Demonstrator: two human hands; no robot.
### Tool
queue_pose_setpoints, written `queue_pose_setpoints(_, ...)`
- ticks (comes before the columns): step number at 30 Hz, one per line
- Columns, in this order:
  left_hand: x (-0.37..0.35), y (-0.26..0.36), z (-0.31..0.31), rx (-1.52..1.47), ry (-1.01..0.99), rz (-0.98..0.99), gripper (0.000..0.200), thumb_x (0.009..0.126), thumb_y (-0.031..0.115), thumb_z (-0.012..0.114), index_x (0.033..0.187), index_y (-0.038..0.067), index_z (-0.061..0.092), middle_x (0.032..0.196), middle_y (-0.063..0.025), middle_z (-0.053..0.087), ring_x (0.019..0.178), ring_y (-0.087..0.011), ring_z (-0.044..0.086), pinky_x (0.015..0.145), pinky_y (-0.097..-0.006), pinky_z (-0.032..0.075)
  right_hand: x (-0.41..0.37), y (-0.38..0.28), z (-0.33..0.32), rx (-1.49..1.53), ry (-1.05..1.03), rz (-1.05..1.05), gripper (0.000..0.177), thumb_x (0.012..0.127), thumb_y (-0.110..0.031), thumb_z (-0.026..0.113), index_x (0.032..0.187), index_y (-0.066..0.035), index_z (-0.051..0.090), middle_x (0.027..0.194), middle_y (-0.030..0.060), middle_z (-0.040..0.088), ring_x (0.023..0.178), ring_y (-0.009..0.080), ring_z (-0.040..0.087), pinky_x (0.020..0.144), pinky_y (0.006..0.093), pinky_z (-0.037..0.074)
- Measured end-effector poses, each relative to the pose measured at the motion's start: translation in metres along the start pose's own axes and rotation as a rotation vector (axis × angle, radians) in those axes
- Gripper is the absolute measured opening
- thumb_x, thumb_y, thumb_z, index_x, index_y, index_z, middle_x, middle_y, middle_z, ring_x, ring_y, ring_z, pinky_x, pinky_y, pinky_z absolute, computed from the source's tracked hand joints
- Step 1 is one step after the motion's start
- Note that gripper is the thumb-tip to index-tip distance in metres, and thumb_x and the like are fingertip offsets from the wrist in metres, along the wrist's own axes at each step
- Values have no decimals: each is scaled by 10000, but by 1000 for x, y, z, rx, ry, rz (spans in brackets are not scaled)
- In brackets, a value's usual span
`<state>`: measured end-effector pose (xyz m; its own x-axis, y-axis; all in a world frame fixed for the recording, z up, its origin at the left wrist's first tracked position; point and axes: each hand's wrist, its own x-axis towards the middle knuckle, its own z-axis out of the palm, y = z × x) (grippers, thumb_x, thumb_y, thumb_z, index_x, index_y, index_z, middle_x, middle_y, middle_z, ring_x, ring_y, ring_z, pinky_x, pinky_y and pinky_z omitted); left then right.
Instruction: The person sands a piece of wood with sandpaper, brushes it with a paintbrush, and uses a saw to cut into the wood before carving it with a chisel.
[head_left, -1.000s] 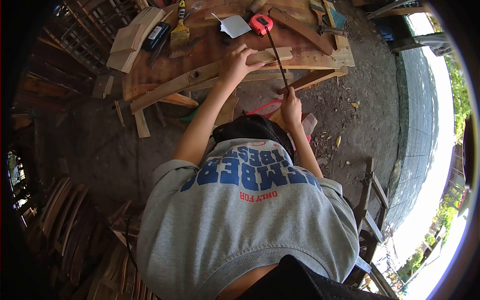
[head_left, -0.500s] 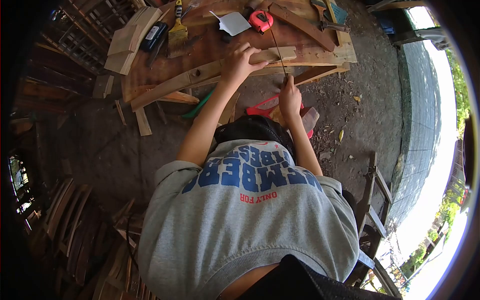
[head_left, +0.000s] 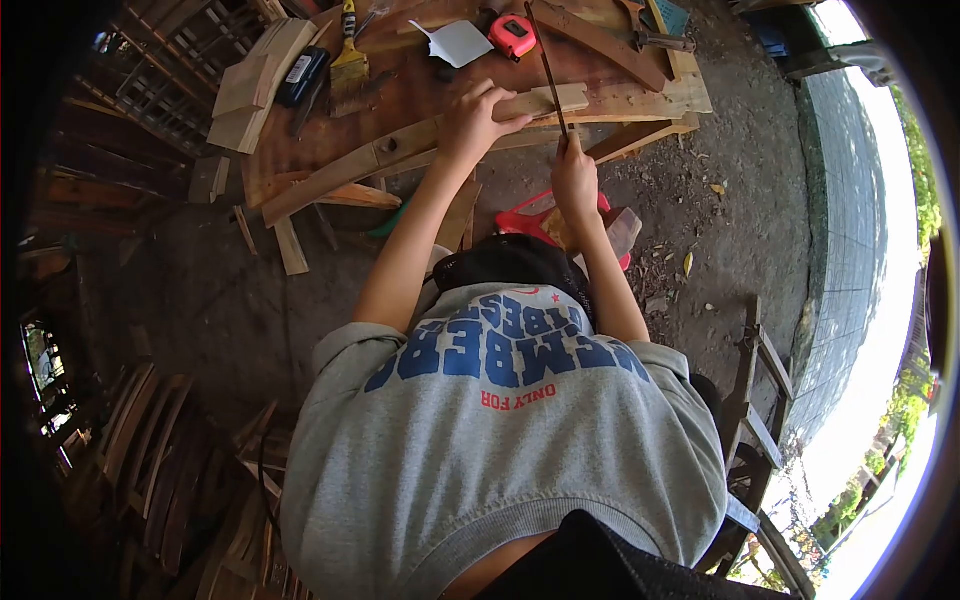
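while pale wooden slat [head_left: 400,150] is clasped by left hand [head_left: 468,122], thin dark rod [head_left: 545,65] is clamped in right hand [head_left: 577,180].

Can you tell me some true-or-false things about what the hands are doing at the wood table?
1. The left hand holds down a wooden strip. True.
2. The right hand holds a hammer. False: it grips a thin dark blade that crosses the strip.
3. The tape measure is blue. False: it is red.
4. A paintbrush lies on the workbench. True.
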<state>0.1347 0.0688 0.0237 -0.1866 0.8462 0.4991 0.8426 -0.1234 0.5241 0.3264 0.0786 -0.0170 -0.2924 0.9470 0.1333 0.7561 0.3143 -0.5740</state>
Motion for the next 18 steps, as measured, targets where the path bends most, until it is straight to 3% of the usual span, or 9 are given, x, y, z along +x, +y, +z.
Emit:
queue_pose_setpoints(8, -1, -4, 3, 4, -28, -5, 376, 703, 383, 799, 905, 80, 706, 842, -57, 625, 818, -268, 626, 734, -389, 509, -52, 46, 6, 52, -31, 29, 140, 967, -171, 472, 965, -34, 499, 644, 268, 593, 632, 450, 612, 531, 538, 474)
queue_pose_setpoints(14, 2, -2, 0, -8, 6, -20, 378, 709, 392, 793, 908, 83, 706, 841, -60, 621, 810, -269, 621, 722, -389, 508, 8, -4, 3, 129, 33, 24, 199, 971, -201, 454, 956, -9, 507, 699, 302, 597, 686, 488, 595, 569, 572, 466)
queue_pose_setpoints(18, 1, -2, -1, -11, -45, -25, 379, 713, 397, 787, 908, 83, 703, 847, -61, 617, 834, -274, 614, 737, -393, 502, -48, 30, 0, 109, -10, 60, 205, 970, -208, 462, 961, -10, 514, 694, 294, 601, 679, 486, 596, 570, 568, 469)
